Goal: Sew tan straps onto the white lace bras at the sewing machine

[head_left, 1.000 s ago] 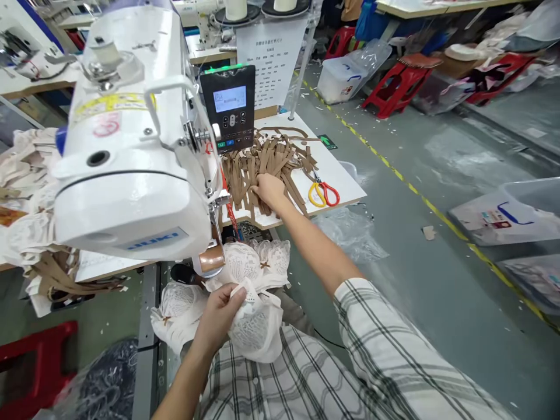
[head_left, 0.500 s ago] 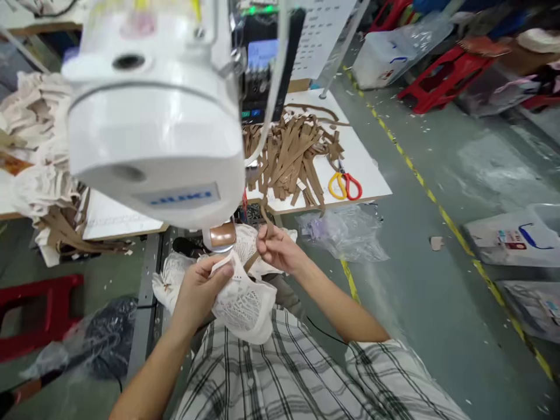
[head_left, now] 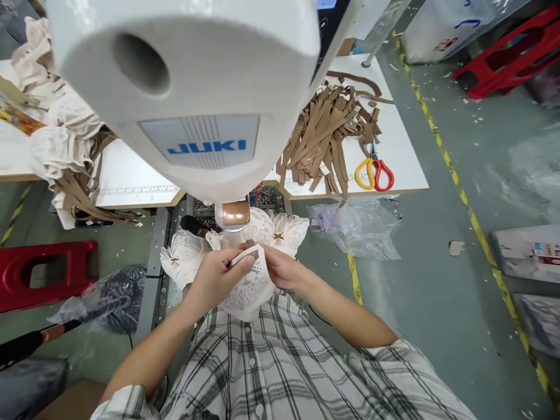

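My left hand [head_left: 222, 273] pinches the top edge of a white lace bra cup [head_left: 247, 294], its thumb flat on the fabric. My right hand [head_left: 282, 265] is closed at the cup's other edge, its fingertips partly hidden behind the fabric. Whether a brown strap is still in its fingers does not show. Just beyond both hands, more white lace bra pieces [head_left: 291, 228] with small brown bows lie under the head of a white JUKI sewing machine [head_left: 205, 143].
Brown straps [head_left: 321, 140] are heaped on the white table [head_left: 405, 169] beside scissors [head_left: 375, 174] with yellow and red handles. More lace pieces [head_left: 59, 143] are piled at left. A red stool [head_left: 83, 268] and a plastic bag [head_left: 359, 230] are lower down.
My right hand has moved left and in against the lace cup; the brown strap it held is out of sight. The view has shifted closer to the machine head.
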Action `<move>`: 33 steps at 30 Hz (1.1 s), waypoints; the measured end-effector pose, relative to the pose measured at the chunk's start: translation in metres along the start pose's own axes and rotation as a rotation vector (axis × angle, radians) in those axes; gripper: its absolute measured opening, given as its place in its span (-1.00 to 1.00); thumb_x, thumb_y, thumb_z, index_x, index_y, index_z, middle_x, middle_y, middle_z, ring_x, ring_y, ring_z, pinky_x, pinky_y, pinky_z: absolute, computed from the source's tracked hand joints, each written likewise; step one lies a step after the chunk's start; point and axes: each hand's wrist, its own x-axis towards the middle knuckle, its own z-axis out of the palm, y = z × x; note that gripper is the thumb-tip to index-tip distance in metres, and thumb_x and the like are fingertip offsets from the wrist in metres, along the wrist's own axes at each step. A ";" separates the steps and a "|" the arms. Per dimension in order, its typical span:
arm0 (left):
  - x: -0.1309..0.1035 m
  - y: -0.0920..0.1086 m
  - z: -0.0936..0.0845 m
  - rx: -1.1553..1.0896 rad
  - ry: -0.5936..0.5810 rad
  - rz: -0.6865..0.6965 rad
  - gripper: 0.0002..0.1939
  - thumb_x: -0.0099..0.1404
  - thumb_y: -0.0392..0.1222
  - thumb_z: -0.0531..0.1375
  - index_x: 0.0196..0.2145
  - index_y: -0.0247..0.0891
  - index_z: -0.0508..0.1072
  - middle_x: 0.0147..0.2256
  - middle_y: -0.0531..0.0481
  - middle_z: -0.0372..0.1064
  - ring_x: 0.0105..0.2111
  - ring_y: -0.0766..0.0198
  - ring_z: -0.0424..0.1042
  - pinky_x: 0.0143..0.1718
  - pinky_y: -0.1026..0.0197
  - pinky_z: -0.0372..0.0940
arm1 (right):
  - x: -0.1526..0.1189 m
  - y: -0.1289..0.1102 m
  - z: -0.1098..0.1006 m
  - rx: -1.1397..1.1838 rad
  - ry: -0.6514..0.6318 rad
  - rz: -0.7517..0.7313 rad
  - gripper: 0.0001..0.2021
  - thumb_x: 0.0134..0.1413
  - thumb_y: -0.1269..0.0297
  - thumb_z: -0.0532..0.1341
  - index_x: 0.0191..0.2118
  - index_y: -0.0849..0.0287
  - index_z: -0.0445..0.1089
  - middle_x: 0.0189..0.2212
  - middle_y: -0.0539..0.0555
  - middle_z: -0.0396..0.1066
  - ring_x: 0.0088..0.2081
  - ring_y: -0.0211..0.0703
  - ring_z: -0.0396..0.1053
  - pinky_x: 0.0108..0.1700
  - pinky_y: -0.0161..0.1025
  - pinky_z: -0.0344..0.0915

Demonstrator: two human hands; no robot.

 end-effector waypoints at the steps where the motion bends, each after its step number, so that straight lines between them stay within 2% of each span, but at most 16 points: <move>1: -0.001 0.001 0.001 0.020 0.016 0.011 -0.58 0.35 0.10 0.13 -0.49 -0.29 0.41 -0.56 0.09 0.14 -0.53 0.37 0.06 -0.52 0.29 -0.04 | 0.001 -0.002 -0.001 -0.042 0.038 -0.030 -0.56 -0.07 -0.06 0.41 -0.19 0.18 0.48 -0.48 -0.04 0.41 -0.43 -0.31 0.36 -0.37 -0.38 0.34; 4: -0.001 0.001 0.001 0.044 0.099 0.024 -0.57 0.37 0.09 0.11 -0.52 -0.27 0.37 -0.58 0.10 0.07 -0.54 0.37 0.04 -0.53 0.29 -0.04 | -0.001 -0.019 -0.007 -0.121 0.215 -0.235 -0.73 -0.04 0.08 0.43 -0.27 0.13 0.52 -0.59 -0.13 0.27 -0.56 -0.43 0.19 -0.51 -0.46 0.20; 6: -0.001 0.000 0.000 0.052 0.165 0.029 -0.54 0.39 0.07 0.10 -0.57 -0.26 0.27 -0.59 0.11 0.01 -0.54 0.37 0.01 -0.53 0.28 -0.05 | -0.008 -0.034 -0.012 -0.130 0.278 -0.363 -0.76 -0.05 0.07 0.44 -0.31 0.10 0.55 -0.52 -0.10 0.33 -0.53 -0.44 0.22 -0.49 -0.47 0.24; 8: -0.001 0.000 -0.003 0.071 0.200 0.037 -0.53 0.40 0.06 0.08 -0.59 -0.25 0.20 -0.58 0.11 -0.03 -0.54 0.37 -0.01 -0.52 0.27 -0.06 | -0.016 -0.046 -0.012 -0.198 0.208 -0.379 -0.77 -0.07 0.05 0.45 -0.36 0.08 0.57 -0.28 -0.01 0.46 -0.32 -0.35 0.39 -0.28 -0.40 0.39; 10: 0.000 0.001 -0.004 0.092 0.182 0.041 -0.55 0.41 0.04 0.08 -0.57 -0.25 0.24 -0.58 0.11 0.01 -0.54 0.36 0.02 -0.51 0.27 -0.04 | -0.024 -0.052 -0.006 -0.366 0.085 -0.339 -0.81 0.00 0.06 0.41 -0.35 0.06 0.60 -0.05 0.03 0.48 -0.07 -0.22 0.43 -0.04 -0.28 0.42; 11: 0.000 0.001 -0.004 0.097 0.166 0.044 -0.56 0.42 0.03 0.07 -0.55 -0.26 0.28 -0.58 0.10 0.03 -0.54 0.36 0.04 -0.50 0.27 -0.03 | -0.027 -0.052 -0.001 -0.474 0.046 -0.335 -0.83 0.06 0.08 0.37 -0.32 0.04 0.61 0.00 0.04 0.47 0.00 -0.18 0.43 0.03 -0.24 0.40; 14: 0.002 0.001 -0.002 0.094 0.096 0.087 -0.59 0.44 0.00 0.05 -0.51 -0.26 0.35 -0.57 0.09 0.12 -0.52 0.35 0.12 -0.47 0.28 0.03 | -0.029 -0.050 0.013 -0.740 0.051 -0.415 -0.86 0.19 0.15 0.29 -0.21 -0.03 0.61 -0.11 0.04 0.54 -0.05 -0.17 0.47 0.03 -0.20 0.38; 17: 0.003 -0.005 0.005 0.105 0.079 0.209 -0.68 0.42 -0.06 0.09 -0.43 -0.26 0.41 -0.44 0.01 0.28 -0.40 0.29 0.27 -0.38 0.29 0.16 | -0.024 -0.047 0.020 -0.795 0.104 -0.499 -0.86 0.19 0.18 0.29 -0.21 -0.06 0.62 -0.20 0.02 0.57 -0.12 -0.17 0.49 -0.03 -0.21 0.40; 19: 0.003 -0.013 0.013 0.112 0.140 0.285 -0.75 0.40 -0.07 0.11 -0.36 -0.26 0.45 -0.32 -0.05 0.35 -0.30 0.24 0.34 -0.32 0.27 0.22 | -0.021 -0.048 0.021 -0.731 0.116 -0.504 -0.87 0.18 0.18 0.29 -0.22 -0.07 0.62 -0.21 0.01 0.58 -0.13 -0.18 0.50 -0.04 -0.23 0.41; 22: 0.003 -0.025 0.024 0.118 0.312 0.317 -0.78 0.41 -0.07 0.10 -0.30 -0.24 0.42 -0.43 0.01 0.35 -0.45 0.30 0.31 -0.41 0.28 0.21 | -0.016 -0.058 0.020 -0.691 0.113 -0.475 -0.86 0.18 0.15 0.30 -0.22 -0.04 0.62 -0.22 0.02 0.58 -0.18 -0.21 0.50 -0.12 -0.26 0.41; 24: 0.004 -0.028 0.025 0.154 0.409 0.351 -0.80 0.40 -0.08 0.12 -0.16 -0.25 0.43 -0.48 0.05 0.36 -0.54 0.34 0.27 -0.45 0.29 0.20 | -0.011 -0.071 0.018 -0.680 0.109 -0.428 -0.81 0.17 0.09 0.29 -0.20 0.01 0.61 -0.24 0.04 0.57 -0.25 -0.24 0.48 -0.22 -0.29 0.41; 26: 0.006 -0.024 0.017 0.252 0.410 0.442 -0.73 0.40 -0.12 0.13 -0.01 -0.24 0.44 -0.48 0.05 0.41 -0.54 0.35 0.31 -0.44 0.30 0.22 | -0.004 -0.087 0.015 -0.654 0.122 -0.402 -0.76 0.14 0.03 0.30 -0.20 0.05 0.59 -0.28 0.03 0.55 -0.33 -0.29 0.44 -0.31 -0.33 0.40; 28: 0.009 -0.016 0.004 0.370 0.370 0.503 -0.71 0.42 -0.17 0.11 0.03 -0.21 0.49 -0.50 0.05 0.45 -0.55 0.35 0.35 -0.44 0.32 0.23 | 0.006 -0.102 0.013 -0.675 0.150 -0.434 -0.74 0.10 0.00 0.32 -0.30 0.10 0.56 -0.38 0.01 0.49 -0.41 -0.32 0.38 -0.36 -0.34 0.37; 30: 0.013 -0.006 -0.010 0.413 0.364 0.467 -0.72 0.44 -0.19 0.10 -0.03 -0.20 0.56 -0.43 0.00 0.54 -0.48 0.33 0.45 -0.42 0.33 0.26 | 0.018 -0.114 0.012 -0.795 0.198 -0.510 -0.72 0.08 0.01 0.33 -0.41 0.14 0.48 -0.50 -0.03 0.39 -0.49 -0.33 0.30 -0.41 -0.33 0.32; 33: 0.017 0.005 -0.024 0.345 0.375 0.325 -0.73 0.44 -0.14 0.11 -0.07 -0.20 0.59 -0.19 -0.05 0.61 -0.27 0.25 0.57 -0.29 0.32 0.36 | 0.036 -0.125 0.017 -1.083 0.335 -0.685 -0.75 0.08 0.07 0.30 -0.44 0.14 0.39 -0.57 -0.05 0.26 -0.47 -0.28 0.23 -0.37 -0.28 0.30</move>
